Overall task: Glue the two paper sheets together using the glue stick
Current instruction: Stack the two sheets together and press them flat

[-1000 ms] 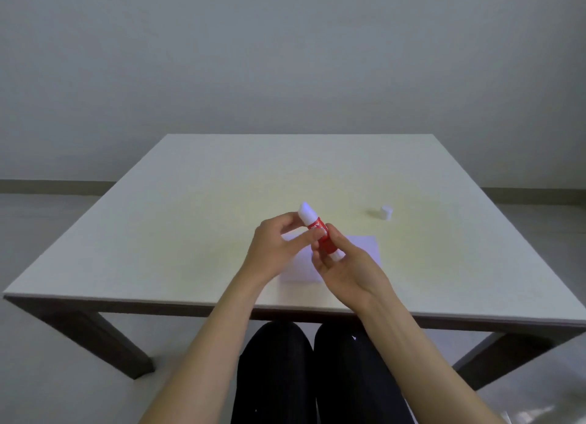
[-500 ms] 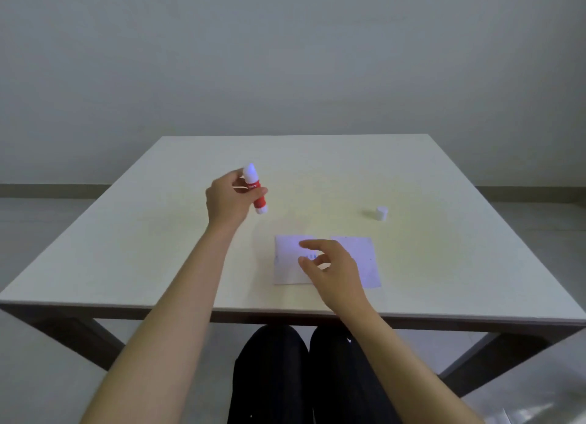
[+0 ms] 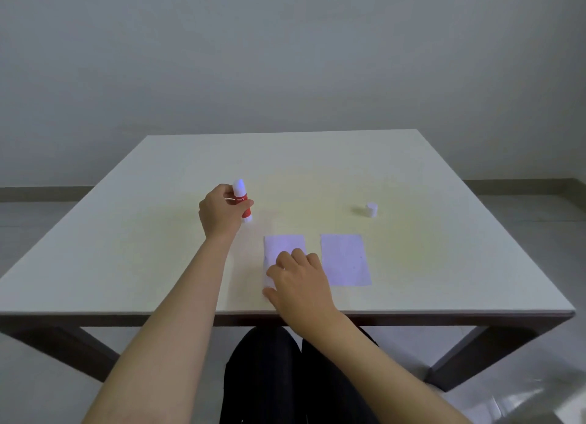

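Paper, thin and white, lies in two small sheets side by side near the front edge of the table (image 3: 158, 233), a narrow strip of bare tabletop between them. The left sheet (image 3: 283, 244) is partly under the right hand (image 3: 298, 281), whose fingers rest spread and flat on it, closed on nothing; the right sheet (image 3: 345, 260) lies free and uncovered. Such sheets look very light and limp, so they would likely slide or lift at a touch and crease if pinched hard; pressing one flat with the fingertips, or lifting it gently by an edge or corner, seems the safest hold. The left hand (image 3: 222, 214) is wrapped around the red barrel of the glue stick (image 3: 242, 201), thumb against the front, holding it nearly upright with its white base at or just above the tabletop, beyond and to the left of the sheets. Its top is white and rounded. The stick looks rigid, light and smooth, best gripped around the barrel, well clear of the sticky end. A small white cap (image 3: 371, 209) stands well apart on the right.
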